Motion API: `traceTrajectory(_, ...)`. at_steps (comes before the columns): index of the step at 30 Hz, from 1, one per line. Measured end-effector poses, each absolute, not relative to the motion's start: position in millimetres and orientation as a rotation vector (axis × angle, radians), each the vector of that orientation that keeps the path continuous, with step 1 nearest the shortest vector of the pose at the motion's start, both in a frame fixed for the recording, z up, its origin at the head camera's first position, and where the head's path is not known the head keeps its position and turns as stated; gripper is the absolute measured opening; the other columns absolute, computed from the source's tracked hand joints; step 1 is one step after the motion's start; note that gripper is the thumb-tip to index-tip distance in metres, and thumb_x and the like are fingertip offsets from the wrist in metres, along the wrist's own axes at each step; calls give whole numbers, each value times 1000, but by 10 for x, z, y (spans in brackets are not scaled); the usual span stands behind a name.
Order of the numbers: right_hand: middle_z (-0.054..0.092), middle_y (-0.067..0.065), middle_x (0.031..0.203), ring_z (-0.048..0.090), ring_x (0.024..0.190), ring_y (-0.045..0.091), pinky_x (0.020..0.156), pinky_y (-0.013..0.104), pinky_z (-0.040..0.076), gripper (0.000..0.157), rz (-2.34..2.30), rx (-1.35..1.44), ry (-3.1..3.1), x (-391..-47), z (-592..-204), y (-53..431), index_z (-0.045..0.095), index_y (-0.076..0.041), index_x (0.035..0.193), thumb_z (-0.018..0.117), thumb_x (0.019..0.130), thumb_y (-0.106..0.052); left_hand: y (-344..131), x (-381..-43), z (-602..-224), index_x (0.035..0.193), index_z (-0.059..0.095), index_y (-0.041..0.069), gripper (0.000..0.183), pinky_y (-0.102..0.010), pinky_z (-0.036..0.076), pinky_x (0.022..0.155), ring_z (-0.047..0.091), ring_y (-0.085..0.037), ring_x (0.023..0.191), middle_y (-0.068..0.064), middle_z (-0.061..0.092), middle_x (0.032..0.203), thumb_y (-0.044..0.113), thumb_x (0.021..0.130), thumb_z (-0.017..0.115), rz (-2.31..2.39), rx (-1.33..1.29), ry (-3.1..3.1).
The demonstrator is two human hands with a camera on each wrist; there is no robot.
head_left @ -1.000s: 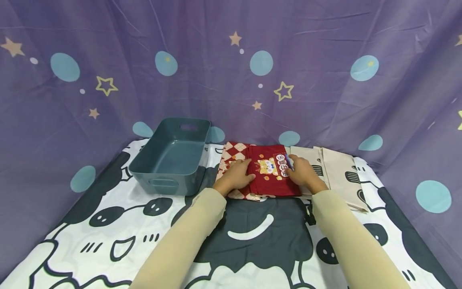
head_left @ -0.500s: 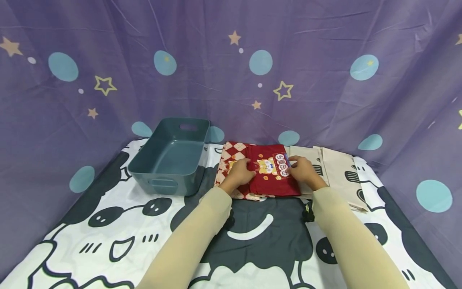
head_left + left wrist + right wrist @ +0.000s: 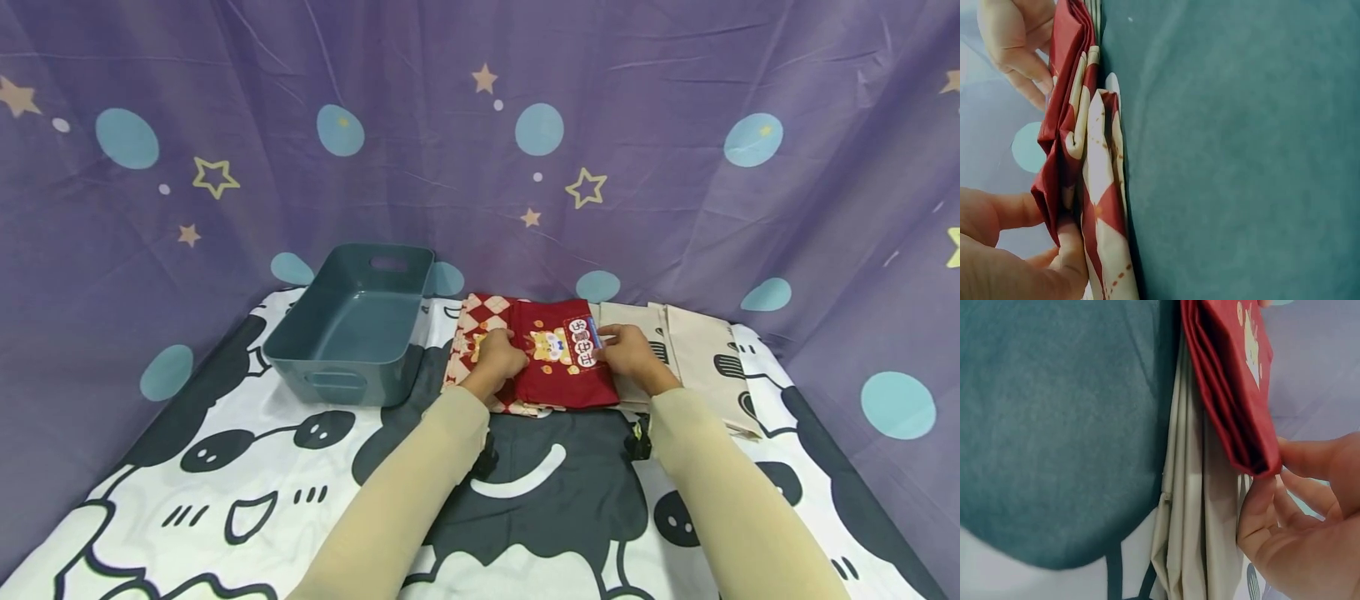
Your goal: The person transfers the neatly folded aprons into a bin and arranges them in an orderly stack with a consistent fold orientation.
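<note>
Here, the left hand (image 3: 500, 360) pinches the folded red cloth (image 3: 553, 377) at its nine o'clock edge, the right hand (image 3: 633, 357) at its three o'clock edge. It lies over checked fabric (image 3: 466, 337) toward nine and beige fabric (image 3: 697, 350) toward three; a teal bin (image 3: 356, 329) stands apart at nine.

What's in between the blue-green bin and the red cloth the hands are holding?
The head view shows a strip of tablecloth, then the folded red-and-cream diamond-patterned cloth, with the left hand partly over it.
</note>
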State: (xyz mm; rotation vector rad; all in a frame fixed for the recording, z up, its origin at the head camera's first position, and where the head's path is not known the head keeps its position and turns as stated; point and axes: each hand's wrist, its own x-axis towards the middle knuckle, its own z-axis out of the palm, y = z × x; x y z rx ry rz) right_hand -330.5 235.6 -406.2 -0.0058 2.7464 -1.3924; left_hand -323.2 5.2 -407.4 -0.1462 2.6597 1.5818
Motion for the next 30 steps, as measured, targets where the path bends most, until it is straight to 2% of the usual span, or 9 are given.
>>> traceTrajectory(6, 62, 16, 105, 59, 85, 15, 66, 22, 50, 50, -1575, 65, 2641, -3270, -4023, 2332, 52, 9, 142, 64, 95, 1, 66, -3217, -4057, 137, 59, -1, 59, -40, 50, 100, 53, -31, 121, -20, 59, 134, -9, 79, 63, 1665, -180, 2622)
traceTrajectory(11, 60, 12, 103, 56, 78, 10, 60, 23, 49, 50, -1656, 93, 2602, -3243, -3989, 2317, 52, 6, 142, 64, 94, 1, 71, -3212, -4041, 136, 59, 1, 58, -40, 51, 96, 56, -28, 114, -17, 62, 123, -10, 79, 58, 1717, -162, 2597)
traceTrajectory(20, 58, 15, 109, 53, 69, 9, 55, 23, 48, 52, -1735, 58, 2571, -3190, -3935, 2343, 50, 5, 146, 62, 96, 1, 74, -3206, -4042, 134, 61, 2, 57, -41, 54, 90, 59, -26, 105, -16, 64, 113, -12, 79, 56, 1853, -105, 2536)
traceTrajectory(30, 58, 20, 114, 60, 79, 9, 59, 23, 54, 53, -1770, -20, 2603, -3178, -3857, 2294, 50, 6, 145, 64, 94, 2, -11, -3180, -3983, 136, 58, -1, 61, -35, 56, 81, 65, -25, 100, -22, 69, 112, -18, 77, 54, 1974, -13, 2506)
